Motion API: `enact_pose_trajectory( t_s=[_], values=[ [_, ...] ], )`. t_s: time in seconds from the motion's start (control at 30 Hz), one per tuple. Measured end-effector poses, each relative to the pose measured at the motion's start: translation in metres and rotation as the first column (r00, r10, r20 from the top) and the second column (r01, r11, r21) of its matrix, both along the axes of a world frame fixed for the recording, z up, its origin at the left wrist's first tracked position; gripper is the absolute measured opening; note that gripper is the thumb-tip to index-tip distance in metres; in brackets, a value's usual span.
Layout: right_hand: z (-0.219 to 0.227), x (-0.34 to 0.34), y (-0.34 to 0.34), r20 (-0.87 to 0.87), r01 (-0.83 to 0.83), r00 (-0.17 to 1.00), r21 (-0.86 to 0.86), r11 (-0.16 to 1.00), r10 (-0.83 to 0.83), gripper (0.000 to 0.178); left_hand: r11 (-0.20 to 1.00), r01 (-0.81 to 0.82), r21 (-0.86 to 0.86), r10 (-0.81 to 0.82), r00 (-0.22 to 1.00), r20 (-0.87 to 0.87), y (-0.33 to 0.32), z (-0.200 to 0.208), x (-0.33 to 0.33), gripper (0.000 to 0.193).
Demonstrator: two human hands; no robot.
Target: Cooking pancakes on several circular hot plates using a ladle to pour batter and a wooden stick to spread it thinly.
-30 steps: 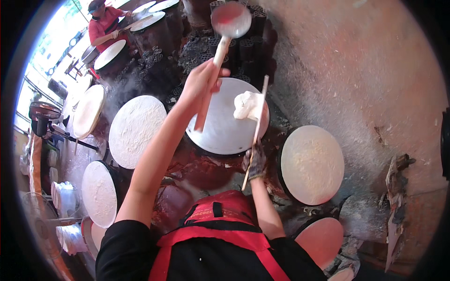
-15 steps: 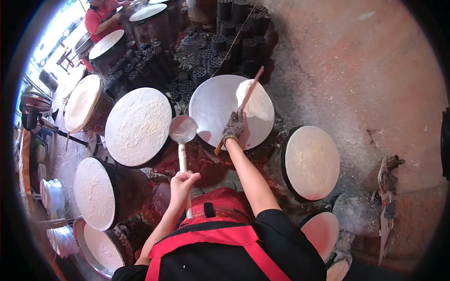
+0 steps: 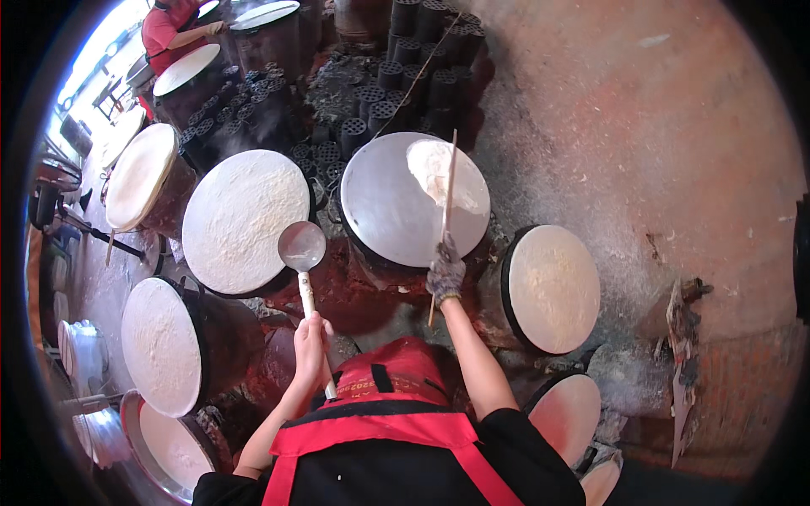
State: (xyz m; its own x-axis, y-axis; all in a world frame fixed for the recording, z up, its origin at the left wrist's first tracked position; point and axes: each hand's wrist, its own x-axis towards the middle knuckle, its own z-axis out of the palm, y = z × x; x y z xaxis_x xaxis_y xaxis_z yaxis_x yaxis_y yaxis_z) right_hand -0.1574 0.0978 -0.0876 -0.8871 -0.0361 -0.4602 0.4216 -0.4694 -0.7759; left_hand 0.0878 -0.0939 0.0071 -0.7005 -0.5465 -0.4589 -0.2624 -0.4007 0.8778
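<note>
A round griddle [image 3: 380, 207] in front of me bears a patch of white batter [image 3: 429, 169] on its far right part. My right hand [image 3: 445, 271], in a dark knitted glove, grips a thin wooden stick [image 3: 450, 190], whose far part crosses the edge of the batter. The glove is at the griddle's near rim. Closed around the pale handle of a ladle [image 3: 302, 246] is my bare left hand [image 3: 311, 341]. The metal bowl of that ladle overlaps the near right edge of a batter-coated griddle [image 3: 243, 221] at left; whether they touch, I cannot tell.
More coated griddles on drum-like stoves stand around me, one at right [image 3: 553, 288] and one at left [image 3: 162, 346]. Perforated coal cylinders [image 3: 384, 110] are stacked beyond. A person in red [image 3: 171, 34] works at the far left. A fan [image 3: 55, 190] stands at left.
My right hand has drawn back toward me and right, and the stick has swung more upright. The ladle has shifted left and slightly nearer. The batter has spread a little leftward.
</note>
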Motion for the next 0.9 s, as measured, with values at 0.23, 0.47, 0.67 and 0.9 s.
enact_pose_trajectory(
  t_s=[0.23,0.47,0.67,0.9],
  values=[
    [0.023,-0.025,-0.015,-0.095,-0.361,0.933,-0.203,0.910,0.349,0.036,0.975,0.018,-0.223,-0.003,0.998,0.066,0.025,0.004,-0.017,0.027],
    [0.017,-0.046,0.069,0.000,-0.128,0.991,0.194,0.973,0.131,0.045,0.939,-0.051,-0.341,0.075,0.996,0.057,0.060,0.002,-0.031,0.016],
    [-0.011,-0.096,0.045,-0.332,-0.465,0.710,0.441,0.768,0.621,0.043,0.946,-0.261,-0.191,0.263,0.965,-0.015,0.095,-0.007,-0.053,0.018],
    [0.038,-0.098,0.140,-0.093,-0.868,0.496,-0.067,0.491,0.863,0.044,0.869,-0.489,0.078,0.488,0.872,0.041,0.128,-0.007,-0.064,0.035]
  ],
)
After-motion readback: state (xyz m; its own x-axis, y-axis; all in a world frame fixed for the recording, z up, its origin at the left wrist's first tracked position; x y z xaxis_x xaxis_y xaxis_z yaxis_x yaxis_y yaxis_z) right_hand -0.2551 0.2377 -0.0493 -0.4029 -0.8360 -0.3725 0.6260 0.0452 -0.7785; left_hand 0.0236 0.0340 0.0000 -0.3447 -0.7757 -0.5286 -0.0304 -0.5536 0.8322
